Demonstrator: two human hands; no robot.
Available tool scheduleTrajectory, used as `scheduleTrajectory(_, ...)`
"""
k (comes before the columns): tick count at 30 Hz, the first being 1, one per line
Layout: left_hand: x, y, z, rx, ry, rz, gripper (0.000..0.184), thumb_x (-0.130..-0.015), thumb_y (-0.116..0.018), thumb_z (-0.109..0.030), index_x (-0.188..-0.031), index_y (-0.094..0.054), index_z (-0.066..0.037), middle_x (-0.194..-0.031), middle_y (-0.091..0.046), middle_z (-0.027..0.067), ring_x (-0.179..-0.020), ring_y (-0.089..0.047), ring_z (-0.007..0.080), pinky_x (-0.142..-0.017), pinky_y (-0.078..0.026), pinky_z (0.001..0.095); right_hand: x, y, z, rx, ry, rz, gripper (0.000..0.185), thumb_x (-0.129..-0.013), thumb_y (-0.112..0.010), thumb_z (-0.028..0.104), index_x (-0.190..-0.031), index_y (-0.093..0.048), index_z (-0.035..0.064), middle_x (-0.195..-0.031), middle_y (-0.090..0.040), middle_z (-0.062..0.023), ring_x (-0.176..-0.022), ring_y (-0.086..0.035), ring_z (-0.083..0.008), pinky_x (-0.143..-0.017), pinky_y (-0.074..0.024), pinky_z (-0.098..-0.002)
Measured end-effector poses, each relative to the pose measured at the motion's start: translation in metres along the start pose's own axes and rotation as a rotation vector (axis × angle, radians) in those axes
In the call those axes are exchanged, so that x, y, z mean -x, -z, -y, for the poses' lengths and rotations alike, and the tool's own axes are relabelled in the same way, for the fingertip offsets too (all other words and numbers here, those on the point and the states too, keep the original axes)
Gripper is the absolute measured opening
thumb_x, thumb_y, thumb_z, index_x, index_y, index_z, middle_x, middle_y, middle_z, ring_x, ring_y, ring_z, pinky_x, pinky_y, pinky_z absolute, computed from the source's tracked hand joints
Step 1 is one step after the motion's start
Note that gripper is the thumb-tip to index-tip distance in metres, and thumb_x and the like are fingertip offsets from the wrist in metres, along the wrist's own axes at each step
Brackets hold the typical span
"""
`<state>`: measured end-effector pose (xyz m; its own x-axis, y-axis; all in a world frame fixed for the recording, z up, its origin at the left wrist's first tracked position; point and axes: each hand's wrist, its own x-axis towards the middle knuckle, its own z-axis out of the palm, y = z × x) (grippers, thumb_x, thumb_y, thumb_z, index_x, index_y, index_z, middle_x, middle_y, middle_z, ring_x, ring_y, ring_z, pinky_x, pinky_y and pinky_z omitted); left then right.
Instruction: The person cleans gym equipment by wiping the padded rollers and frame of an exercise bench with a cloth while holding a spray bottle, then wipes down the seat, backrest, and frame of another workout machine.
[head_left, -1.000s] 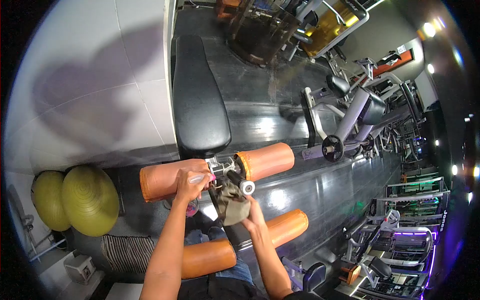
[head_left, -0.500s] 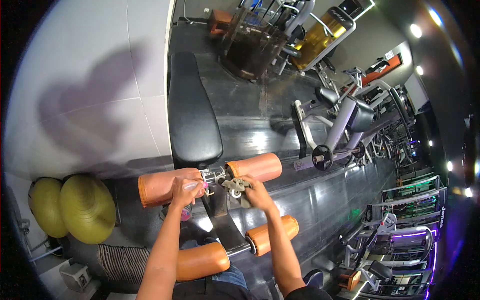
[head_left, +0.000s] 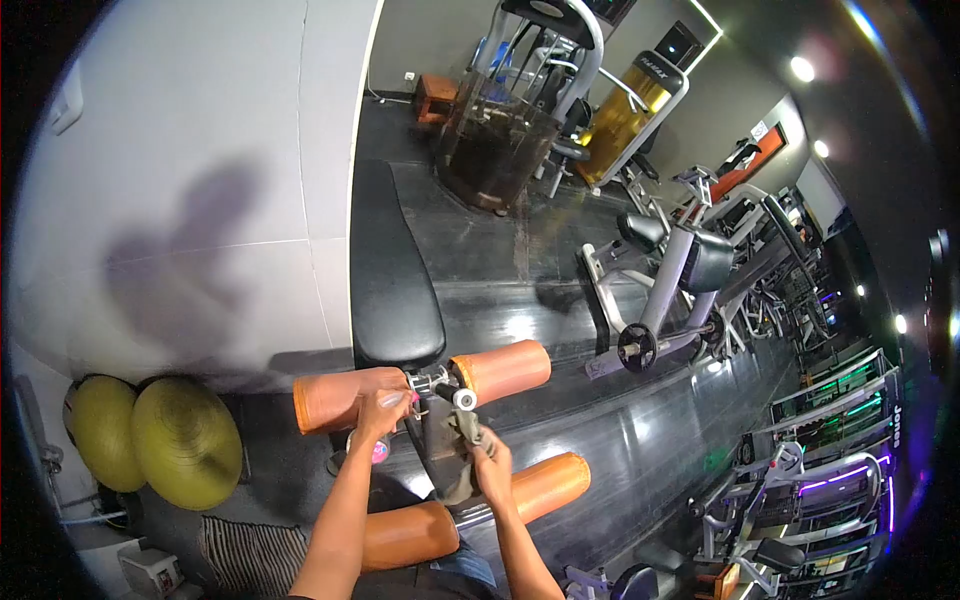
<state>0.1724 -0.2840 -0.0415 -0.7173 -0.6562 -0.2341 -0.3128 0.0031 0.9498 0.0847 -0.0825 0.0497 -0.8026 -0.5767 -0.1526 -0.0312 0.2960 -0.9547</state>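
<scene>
My left hand (head_left: 382,412) is closed around a small clear bottle with a pink tip (head_left: 414,398), beside the upper left orange roller pad (head_left: 335,398). In my right hand (head_left: 490,462) is a crumpled olive-grey cloth (head_left: 463,440), which hangs over the bench's dark metal frame. Just above the cloth is a round white-ended post (head_left: 464,399). The upper right roller pad (head_left: 505,370) lies beyond it, and two lower orange pads (head_left: 410,532) are near my body. The black padded bench (head_left: 392,275) extends away from the metal joint.
Two green exercise balls (head_left: 188,442) stand at the left by the white wall (head_left: 215,120). A striped mat (head_left: 250,548) lies at the lower left. A grey weight machine (head_left: 680,265) stands to the right, with more machines behind it.
My right hand and the cloth moved off the white-ended post and down toward the lower frame since half a second ago. My left hand stays by the upper left pad. The view has shifted upward.
</scene>
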Motion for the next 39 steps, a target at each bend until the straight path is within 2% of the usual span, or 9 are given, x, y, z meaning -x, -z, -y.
scheduleTrajectory(1,0.001,0.001,0.0,-0.003,-0.003,-0.004,0.033,-0.091,-0.059,-0.031,-0.075,-0.069,-0.004,-0.06,-0.063,0.003,-0.039,-0.053,0.0122,-0.037,-0.039,0.0277,0.0,0.003,0.013,0.104,0.147,-0.092,0.035,-0.082,-0.053,0.002,-0.116,-0.062,-0.0007,-0.11,-0.066,-0.0187,-0.105,-0.063,-0.023,-0.093,-0.0446,-0.0339)
scheduleTrajectory(2,0.004,0.001,0.002,0.061,0.012,0.001,0.033,-0.091,-0.059,-0.031,-0.075,-0.068,-0.004,-0.061,-0.062,0.0023,-0.039,-0.052,0.0118,-0.037,-0.039,0.0271,-0.007,0.006,0.028,0.164,0.253,-0.131,0.048,-0.077,-0.04,-0.007,-0.12,-0.06,0.0006,-0.112,-0.064,-0.0134,-0.104,-0.061,-0.023,-0.093,-0.0438,-0.0319)
scheduleTrajectory(5,0.022,0.0,-0.001,0.174,-0.002,0.032,0.033,-0.092,-0.059,-0.031,-0.076,-0.069,-0.004,-0.062,-0.062,0.0017,-0.039,-0.05,0.0108,-0.036,-0.038,0.0259,-0.034,0.011,0.065,0.683,0.387,-0.078,0.043,-0.078,-0.05,0.005,-0.117,-0.064,0.0155,-0.108,-0.059,-0.0116,-0.1,-0.055,-0.0341,-0.09,-0.049,-0.0393)
scheduleTrajectory(12,0.065,-0.006,-0.022,0.336,-0.029,0.05,0.03,-0.093,-0.059,-0.027,-0.087,-0.071,-0.001,-0.067,-0.063,0.0032,-0.039,-0.048,0.0078,-0.035,-0.037,0.0229,-0.071,0.001,0.058,0.998,0.683,0.254,0.027,-0.076,-0.063,0.024,-0.102,-0.069,0.0198,-0.117,-0.054,-0.0053,-0.103,-0.051,-0.0342,-0.081,-0.0542,-0.0437)
scheduleTrajectory(20,0.094,-0.008,-0.032,0.421,-0.042,0.067,0.031,-0.095,-0.058,-0.026,-0.084,-0.068,0.001,-0.071,-0.063,0.0036,-0.041,-0.05,0.0072,-0.036,-0.038,0.0222,-0.066,0.03,0.045,1.156,0.971,0.42,0.036,-0.07,-0.071,0.023,-0.106,-0.067,0.0217,-0.125,-0.049,-0.0037,-0.116,-0.045,-0.0341,-0.081,-0.0547,-0.0434)
scheduleTrajectory(24,0.109,0.002,-0.042,0.459,-0.029,0.046,0.03,-0.095,-0.057,-0.024,-0.082,-0.067,0.001,-0.07,-0.062,0.0039,-0.042,-0.05,0.0071,-0.037,-0.038,0.0217,-0.053,0.065,0.026,1.069,0.713,0.292,0.037,-0.071,-0.067,0.016,-0.107,-0.066,0.0192,-0.123,-0.052,-0.0062,-0.112,-0.049,-0.0338,-0.088,-0.0512,-0.0428)
scheduleTrajectory(26,0.112,0.005,-0.043,0.474,-0.035,0.036,0.03,-0.094,-0.058,-0.025,-0.081,-0.067,0.001,-0.07,-0.061,0.0038,-0.042,-0.05,0.0072,-0.037,-0.038,0.0219,-0.062,0.08,0.001,0.778,0.523,-0.055,0.043,-0.07,-0.063,0.007,-0.111,-0.065,0.0159,-0.12,-0.055,-0.0112,-0.109,-0.053,-0.0346,-0.092,-0.0477,-0.042)
scheduleTrajectory(35,0.117,0.0,-0.066,0.464,-0.022,0.041,0.031,-0.09,-0.064,-0.027,-0.076,-0.066,0.0,-0.069,-0.061,0.0035,-0.042,-0.05,0.0079,-0.038,-0.038,0.0229,-0.047,-0.016,0.011,0.384,0.371,-0.173,0.042,-0.079,-0.058,0.003,-0.121,-0.062,0.0096,-0.115,-0.059,-0.0151,-0.104,-0.058,-0.0377,-0.09,-0.047,-0.0408)
scheduleTrajectory(39,0.12,-0.001,-0.063,0.452,-0.031,0.037,0.03,-0.09,-0.062,-0.026,-0.076,-0.066,0.001,-0.069,-0.061,0.0033,-0.043,-0.051,0.008,-0.038,-0.038,0.0227,-0.029,-0.014,0.015,0.491,0.376,-0.227,0.048,-0.076,-0.065,0.003,-0.121,-0.063,0.0194,-0.11,-0.059,-0.0137,-0.101,-0.059,-0.0358,-0.086,-0.0483,-0.0419)
